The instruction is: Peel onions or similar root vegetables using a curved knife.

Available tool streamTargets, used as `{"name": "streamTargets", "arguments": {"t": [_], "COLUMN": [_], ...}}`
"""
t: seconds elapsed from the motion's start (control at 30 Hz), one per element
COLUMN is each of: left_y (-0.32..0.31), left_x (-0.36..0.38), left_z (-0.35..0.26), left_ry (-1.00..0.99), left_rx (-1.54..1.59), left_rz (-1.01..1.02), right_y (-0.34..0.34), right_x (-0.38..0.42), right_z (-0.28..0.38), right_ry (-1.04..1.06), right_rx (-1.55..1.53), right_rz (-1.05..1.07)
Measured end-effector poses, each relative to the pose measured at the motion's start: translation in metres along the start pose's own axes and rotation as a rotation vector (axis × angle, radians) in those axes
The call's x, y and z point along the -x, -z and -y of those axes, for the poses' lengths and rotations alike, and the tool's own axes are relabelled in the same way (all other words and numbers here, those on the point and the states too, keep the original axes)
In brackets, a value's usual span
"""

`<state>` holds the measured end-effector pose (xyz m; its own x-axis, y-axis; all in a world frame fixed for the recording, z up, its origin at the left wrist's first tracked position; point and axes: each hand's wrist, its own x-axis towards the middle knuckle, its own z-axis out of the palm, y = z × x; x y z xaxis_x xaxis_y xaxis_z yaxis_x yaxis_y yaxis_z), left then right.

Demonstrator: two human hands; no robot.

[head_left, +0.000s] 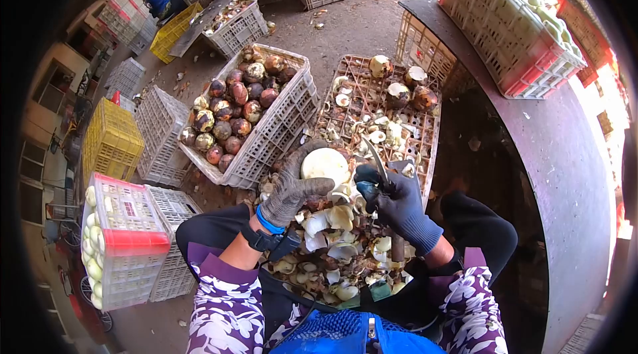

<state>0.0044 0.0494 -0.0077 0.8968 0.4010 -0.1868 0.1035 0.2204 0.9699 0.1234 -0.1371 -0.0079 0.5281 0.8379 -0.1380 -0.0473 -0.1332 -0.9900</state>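
Observation:
My left hand (297,182), in a grey glove, grips a smooth, peeled, pale round fruit (325,167) from its left side. The glove's thumb lies along the fruit's lower edge. My right hand (397,200), in a dark glove, is closed around a curved knife (377,159). The blade points up and away, a little right of the fruit; the handle is mostly hidden in the fist. Below both hands lies a heap of pale peelings (335,228) with brown scraps mixed in.
A crate of unpeeled brown-red round fruit (229,111) stands ahead on the left. Beside it, a brown plastic grid (345,75) carries several fruits and scraps. A crate of pale peeled fruit (512,32) sits on the curved table (565,148) at right. Another crate (129,241) stands lower left.

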Motion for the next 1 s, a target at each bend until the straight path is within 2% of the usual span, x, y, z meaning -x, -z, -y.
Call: {"name": "streamTargets", "arguments": {"t": [0.03,0.1,0.17,0.2,0.27,0.37,0.47,0.57,0.67,0.77,0.83,0.9,1.0], "left_y": [-0.002,-0.005,-0.011,-0.012,-0.010,-0.010,-0.013,-0.019,-0.033,-0.039,-0.048,-0.041,-0.042], "left_x": [0.000,0.002,0.006,0.009,0.008,0.010,0.008,0.007,0.010,0.006,0.011,0.013,0.024], "left_z": [0.003,0.010,0.003,0.001,0.003,0.005,0.011,0.019,0.024,0.037,0.015,0.008,-0.009], "left_ry": [0.009,-0.011,0.008,0.066,0.011,-0.023,-0.113,-0.171,-0.149,-0.126,-0.110,-0.175,-0.244], "left_rx": [-0.003,-0.046,-0.078,-0.035,-0.154,-0.290,-0.446,-0.535,-0.224,0.012,0.135,0.038,-0.082], "left_rz": [0.030,0.102,0.170,0.178,0.216,0.238,0.251,0.114,-0.060,-0.152,-0.159,-0.142,-0.098], "right_y": [-0.003,-0.005,0.000,0.002,0.006,0.001,-0.007,-0.012,-0.015,-0.022,-0.022,-0.022,-0.020], "right_x": [-0.002,-0.005,-0.005,-0.005,-0.006,-0.006,-0.011,-0.017,-0.016,-0.022,-0.019,-0.020,-0.016], "right_z": [0.001,0.008,0.021,0.018,0.008,-0.011,-0.028,-0.040,-0.024,-0.027,-0.015,-0.009,-0.002], "right_ry": [0.081,0.116,-0.092,-0.064,-0.010,0.267,0.333,0.351,0.089,0.169,0.074,0.033,0.088], "right_rx": [-0.009,0.082,0.069,0.048,0.005,0.058,0.103,0.168,-0.020,-0.182,-0.193,-0.253,-0.195], "right_rz": [-0.040,-0.002,0.080,0.103,0.151,0.063,-0.030,-0.125,-0.216,-0.300,-0.272,-0.238,-0.168]}}
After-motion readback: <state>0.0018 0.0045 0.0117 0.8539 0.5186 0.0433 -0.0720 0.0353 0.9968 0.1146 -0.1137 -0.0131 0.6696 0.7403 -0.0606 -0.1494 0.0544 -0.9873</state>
